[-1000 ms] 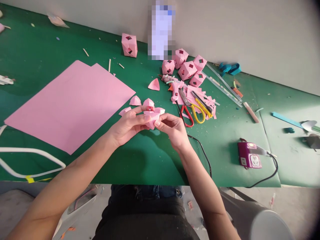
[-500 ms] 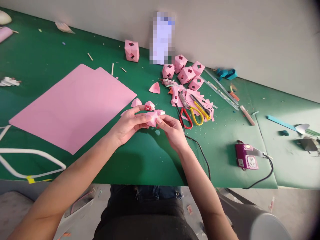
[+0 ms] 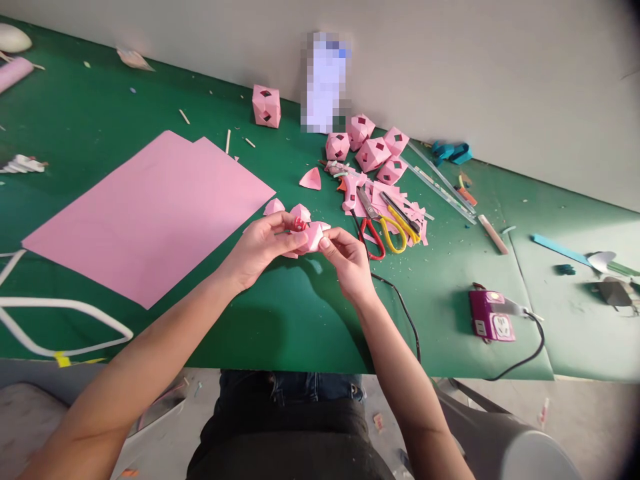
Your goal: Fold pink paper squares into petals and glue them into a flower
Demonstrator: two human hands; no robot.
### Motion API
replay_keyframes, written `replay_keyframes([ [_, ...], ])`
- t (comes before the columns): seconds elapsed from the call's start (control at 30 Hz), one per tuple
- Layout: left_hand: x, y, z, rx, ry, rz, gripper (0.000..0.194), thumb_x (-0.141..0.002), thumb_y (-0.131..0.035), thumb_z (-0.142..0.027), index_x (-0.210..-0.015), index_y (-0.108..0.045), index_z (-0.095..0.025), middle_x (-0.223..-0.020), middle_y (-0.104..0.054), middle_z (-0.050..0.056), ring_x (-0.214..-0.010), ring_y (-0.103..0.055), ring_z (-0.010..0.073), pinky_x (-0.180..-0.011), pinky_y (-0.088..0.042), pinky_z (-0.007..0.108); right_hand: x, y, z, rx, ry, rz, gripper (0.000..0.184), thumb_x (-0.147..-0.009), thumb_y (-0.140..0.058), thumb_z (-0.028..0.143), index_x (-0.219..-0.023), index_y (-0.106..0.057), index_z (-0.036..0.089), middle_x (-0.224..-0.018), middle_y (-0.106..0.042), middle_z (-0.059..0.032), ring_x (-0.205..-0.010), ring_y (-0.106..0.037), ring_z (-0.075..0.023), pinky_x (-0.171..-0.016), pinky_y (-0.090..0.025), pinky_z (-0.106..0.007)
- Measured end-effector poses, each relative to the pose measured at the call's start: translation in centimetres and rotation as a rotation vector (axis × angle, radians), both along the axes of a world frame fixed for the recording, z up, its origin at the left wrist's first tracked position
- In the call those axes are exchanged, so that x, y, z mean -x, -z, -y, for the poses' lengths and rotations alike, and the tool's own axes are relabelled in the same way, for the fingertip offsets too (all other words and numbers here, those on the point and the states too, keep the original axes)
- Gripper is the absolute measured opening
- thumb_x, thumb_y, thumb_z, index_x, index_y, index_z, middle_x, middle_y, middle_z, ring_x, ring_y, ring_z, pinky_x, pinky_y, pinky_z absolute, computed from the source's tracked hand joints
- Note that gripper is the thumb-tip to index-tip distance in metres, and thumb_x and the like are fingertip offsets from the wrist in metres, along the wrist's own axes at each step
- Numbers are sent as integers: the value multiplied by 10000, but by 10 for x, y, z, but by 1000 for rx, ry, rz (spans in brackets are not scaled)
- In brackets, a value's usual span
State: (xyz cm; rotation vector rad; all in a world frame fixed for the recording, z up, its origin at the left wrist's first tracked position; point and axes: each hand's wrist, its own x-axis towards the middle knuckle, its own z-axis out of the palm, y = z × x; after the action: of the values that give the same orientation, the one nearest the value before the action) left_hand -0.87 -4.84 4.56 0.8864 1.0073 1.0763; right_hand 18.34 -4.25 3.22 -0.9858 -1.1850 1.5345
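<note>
Between my two hands is a folded pink paper piece (image 3: pixel 314 236), held just above the green table. My left hand (image 3: pixel 257 243) pinches its left side with thumb and fingers; a small red patterned item (image 3: pixel 299 225) shows by the left fingertips, and I cannot tell what it is. My right hand (image 3: pixel 349 260) is closed on the right edge of the same piece. Just beyond the fingers lie small folded pink pieces (image 3: pixel 274 207), partly hidden by my left hand. A loose pink triangular piece (image 3: pixel 311 179) rests a little farther back.
Large pink paper sheets (image 3: pixel 150 220) lie to the left. A pink glue gun (image 3: pixel 351 192), scissors (image 3: pixel 395 233) and paper strips (image 3: pixel 390 197) sit right of my hands. Pink paper polyhedra (image 3: pixel 373 155) stand behind them. A purple power socket (image 3: pixel 493 315) is at the right.
The pink paper piece has turned slightly in my fingers and shifted a little to the right. Both hands keep hold of it. The whole view has moved slightly.
</note>
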Motion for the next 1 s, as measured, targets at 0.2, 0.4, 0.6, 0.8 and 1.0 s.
replay_keyframes([
  [0.2,2,0,-1,2,-20,-26,398,-714,-992,-485,-831,-780,-170,-815,-756,34,-760,-743,173,-703,-666,293,1,1,-1,23,-29,-23,350,-837,-882,585,-861,-793,247,-906,-717,-19,-826,-607,-165,-794,-506,-320],
  [0.4,-1,-1,-2,-9,-119,56,427,-703,-994,-506,-815,-766,-163,-839,-746,44,-751,-734,187,-636,-646,301,5,3,-4,170,-60,-150,402,-768,-919,620,-956,-826,277,-1004,-752,-34,-924,-674,-182,-787,-528,-308],
  [0.6,-2,4,-2,98,-16,90,444,-704,-994,-523,-861,-798,-156,-847,-773,43,-720,-720,136,-711,-627,254,5,1,-6,287,-31,-227,396,-672,-985,554,-821,-792,242,-887,-740,-17,-803,-631,-156,-748,-529,-295],
  [0.8,-4,1,0,65,-58,91,540,-704,-1003,-497,-1088,-771,-198,-899,-788,25,-781,-747,163,-675,-614,260,5,3,-5,305,-14,-203,398,-696,-973,546,-784,-766,217,-814,-718,-3,-747,-618,-132,-710,-514,-275],
  [1.0,-2,4,-3,64,-112,149,576,-646,-1041,-435,-1034,-690,-194,-769,-768,3,-685,-761,192,-612,-614,289,6,2,-8,407,-24,-290,500,-754,-875,704,-919,-789,239,-877,-777,-25,-828,-696,-175,-703,-545,-288],
])
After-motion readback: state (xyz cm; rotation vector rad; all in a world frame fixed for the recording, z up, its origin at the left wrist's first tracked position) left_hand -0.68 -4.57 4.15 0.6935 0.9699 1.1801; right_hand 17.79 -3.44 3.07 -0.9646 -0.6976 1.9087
